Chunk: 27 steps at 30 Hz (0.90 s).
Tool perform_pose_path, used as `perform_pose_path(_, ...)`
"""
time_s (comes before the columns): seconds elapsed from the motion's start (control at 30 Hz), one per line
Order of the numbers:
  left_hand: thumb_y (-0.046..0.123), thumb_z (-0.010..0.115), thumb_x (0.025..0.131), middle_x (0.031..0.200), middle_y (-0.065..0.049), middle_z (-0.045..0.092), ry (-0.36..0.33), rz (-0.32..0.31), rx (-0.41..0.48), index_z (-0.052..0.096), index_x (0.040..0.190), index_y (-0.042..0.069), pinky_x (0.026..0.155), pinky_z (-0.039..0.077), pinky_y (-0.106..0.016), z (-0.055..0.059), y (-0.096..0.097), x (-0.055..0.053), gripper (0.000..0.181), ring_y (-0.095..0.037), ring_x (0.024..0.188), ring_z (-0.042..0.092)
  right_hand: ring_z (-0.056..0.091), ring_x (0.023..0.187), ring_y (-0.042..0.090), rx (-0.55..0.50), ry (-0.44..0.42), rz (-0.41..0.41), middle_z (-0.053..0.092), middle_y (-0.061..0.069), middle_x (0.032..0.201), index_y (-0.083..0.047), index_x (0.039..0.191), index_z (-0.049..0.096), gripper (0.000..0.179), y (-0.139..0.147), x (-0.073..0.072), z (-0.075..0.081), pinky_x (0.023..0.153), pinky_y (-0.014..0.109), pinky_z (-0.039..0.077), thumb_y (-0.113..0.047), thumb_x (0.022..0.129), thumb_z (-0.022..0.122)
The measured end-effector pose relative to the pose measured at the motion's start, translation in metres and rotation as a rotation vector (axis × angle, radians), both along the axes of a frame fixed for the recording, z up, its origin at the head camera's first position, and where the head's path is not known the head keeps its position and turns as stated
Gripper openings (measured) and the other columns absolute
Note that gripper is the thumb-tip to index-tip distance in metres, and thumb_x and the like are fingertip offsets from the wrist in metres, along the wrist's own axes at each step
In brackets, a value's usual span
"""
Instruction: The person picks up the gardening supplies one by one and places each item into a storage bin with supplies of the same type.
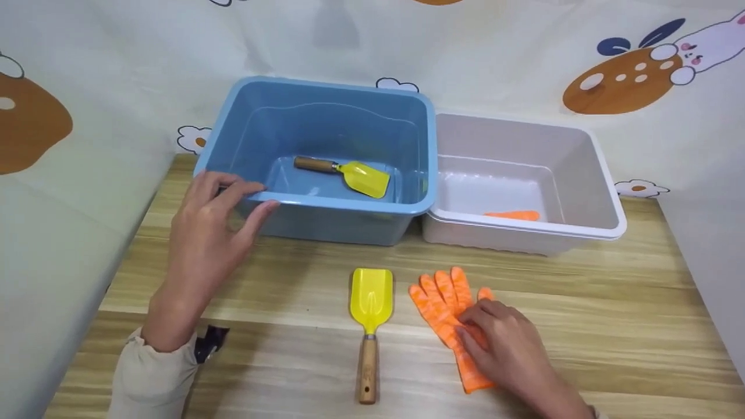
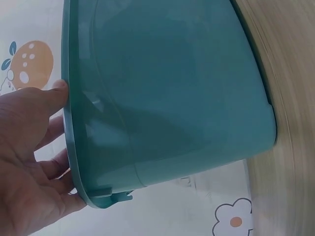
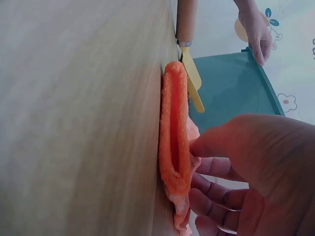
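Note:
My left hand (image 1: 209, 221) holds the front left corner of the blue plastic bin (image 1: 343, 227), thumb and fingers bent at its rim. In the left wrist view the thumb (image 2: 56, 96) lies against the rim edge. My right hand (image 1: 509, 343) pinches an orange knitted glove (image 1: 445, 308) that lies palm-flat on the table, its fingers pointing away from me. The right wrist view shows the glove's cuff (image 3: 170, 128) gaping slightly beside my bent fingers. Between my hands lies a yellow hand shovel (image 1: 371, 302) with a wooden handle, blade toward the bins.
Inside the blue bin lies another yellow shovel (image 1: 364, 177) with a wooden handle. A pale grey bin (image 1: 524, 233) stands against its right side, with an orange piece (image 1: 515, 215) showing on its floor. A patterned cloth (image 1: 500, 46) hangs behind the wooden table (image 1: 273, 372).

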<state>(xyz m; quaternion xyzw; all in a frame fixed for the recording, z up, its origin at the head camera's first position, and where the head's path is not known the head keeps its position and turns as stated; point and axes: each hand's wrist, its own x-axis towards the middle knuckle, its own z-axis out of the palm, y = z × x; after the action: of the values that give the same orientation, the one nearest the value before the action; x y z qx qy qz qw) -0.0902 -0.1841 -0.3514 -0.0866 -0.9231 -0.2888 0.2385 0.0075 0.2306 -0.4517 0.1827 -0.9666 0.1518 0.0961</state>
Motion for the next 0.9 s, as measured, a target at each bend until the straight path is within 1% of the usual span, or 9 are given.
perform_pose_path(0.17, 0.030, 0.078, 0.089, 0.109, -0.012, 0.062, 0.045, -0.032, 0.001, 0.076, 0.112, 0.008, 0.104, 0.049, -0.052, -0.0073, 0.0015, -0.0007, 0.032, -0.028, 0.110, 0.056, 0.057, 0.071, 0.003, -0.013, -0.013, -0.010, 0.063, -0.016, 0.083, -0.027, 0.081, 0.071, 0.012, 0.0026, 0.0019, -0.0009, 0.063, 0.024, 0.049, -0.025, 0.080, 0.082)
perform_pose_path(0.23, 0.030, 0.078, 0.089, 0.108, -0.012, 0.063, 0.060, -0.039, 0.003, 0.076, 0.111, 0.009, 0.105, 0.048, -0.052, -0.0085, 0.0014, -0.0015, 0.031, -0.027, 0.109, 0.056, 0.057, 0.072, 0.002, -0.019, -0.021, -0.008, 0.063, -0.016, 0.083, -0.028, 0.082, 0.070, 0.013, 0.0032, 0.0011, -0.0005, 0.063, 0.024, 0.049, -0.025, 0.080, 0.082)
perform_pose_path(0.33, 0.029, 0.078, 0.089, 0.111, -0.012, 0.063, 0.077, -0.041, 0.010, 0.077, 0.110, 0.009, 0.106, 0.048, -0.054, -0.0078, 0.0012, -0.0033, 0.030, -0.028, 0.112, 0.056, 0.058, 0.073, 0.002, -0.028, -0.023, -0.002, 0.064, -0.016, 0.085, -0.028, 0.083, 0.070, 0.012, 0.0037, -0.0012, 0.0003, 0.064, 0.024, 0.051, -0.026, 0.081, 0.082)
perform_pose_path(0.43, 0.030, 0.078, 0.089, 0.111, -0.014, 0.062, 0.081, -0.040, 0.014, 0.077, 0.110, 0.009, 0.101, 0.048, -0.051, -0.0051, 0.0018, -0.0052, 0.030, -0.029, 0.112, 0.054, 0.056, 0.072, 0.001, -0.037, -0.022, -0.002, 0.063, -0.016, 0.084, -0.028, 0.082, 0.070, 0.012, 0.0038, -0.0035, 0.0016, 0.062, 0.023, 0.049, -0.026, 0.081, 0.082)
perform_pose_path(0.53, 0.030, 0.078, 0.089, 0.109, -0.015, 0.061, 0.089, -0.044, 0.016, 0.078, 0.110, 0.009, 0.093, 0.047, -0.045, -0.0029, 0.0021, -0.0065, 0.030, -0.030, 0.108, 0.053, 0.054, 0.071, 0.001, -0.044, -0.014, -0.002, 0.063, -0.015, 0.084, -0.027, 0.082, 0.070, 0.013, 0.0040, -0.0048, 0.0030, 0.061, 0.022, 0.048, -0.025, 0.080, 0.082)
perform_pose_path(0.67, 0.029, 0.078, 0.088, 0.106, -0.014, 0.061, 0.110, -0.054, 0.011, 0.079, 0.109, 0.009, 0.089, 0.045, -0.042, -0.0023, 0.0003, -0.0060, 0.028, -0.030, 0.105, 0.053, 0.056, 0.072, 0.002, -0.043, -0.008, -0.003, 0.064, -0.014, 0.085, -0.026, 0.083, 0.071, 0.012, 0.0036, -0.0054, 0.0038, 0.063, 0.024, 0.050, -0.026, 0.081, 0.083)
perform_pose_path(0.8, 0.029, 0.079, 0.087, 0.105, -0.014, 0.062, 0.110, -0.045, 0.000, 0.079, 0.108, 0.009, 0.092, 0.047, -0.045, -0.0029, -0.0017, -0.0039, 0.028, -0.030, 0.106, 0.054, 0.056, 0.072, 0.001, -0.048, -0.023, -0.005, 0.065, -0.014, 0.084, -0.026, 0.084, 0.072, 0.012, 0.0031, -0.0050, 0.0036, 0.064, 0.024, 0.050, -0.026, 0.080, 0.084)
perform_pose_path(0.9, 0.030, 0.079, 0.087, 0.106, -0.014, 0.062, 0.097, -0.030, -0.004, 0.077, 0.110, 0.009, 0.096, 0.049, -0.048, -0.0039, -0.0014, -0.0025, 0.031, -0.030, 0.107, 0.054, 0.053, 0.069, -0.002, -0.085, -0.038, -0.006, 0.064, -0.016, 0.080, -0.026, 0.084, 0.073, 0.012, 0.0038, -0.0035, 0.0037, 0.062, 0.021, 0.048, -0.023, 0.080, 0.084)
